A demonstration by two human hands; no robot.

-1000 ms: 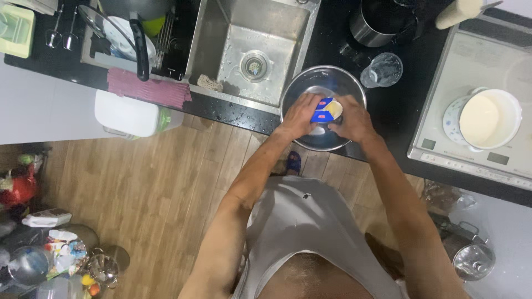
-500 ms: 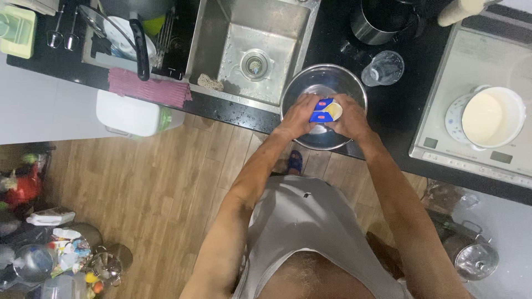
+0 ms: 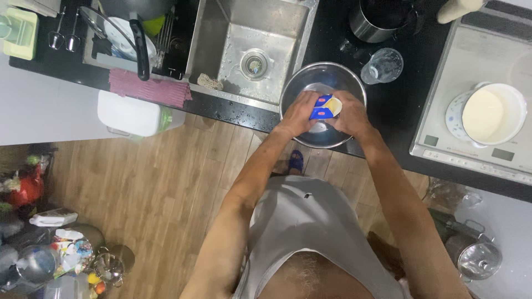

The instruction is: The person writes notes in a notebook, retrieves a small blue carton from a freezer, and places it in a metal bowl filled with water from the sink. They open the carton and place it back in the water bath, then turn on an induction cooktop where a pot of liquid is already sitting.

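A small blue-and-yellow packet (image 3: 326, 106) sits between both hands above the steel bowl (image 3: 296, 83).

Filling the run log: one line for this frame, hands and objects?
left hand: grips small blue-and-yellow packet | right hand: grips same packet | packet: over round steel bowl | bowl: on black counter beside sink

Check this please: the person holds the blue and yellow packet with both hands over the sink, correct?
Not quite. In the head view both hands, left hand and right hand, hold the blue and yellow packet over the steel bowl on the counter, not over the sink.
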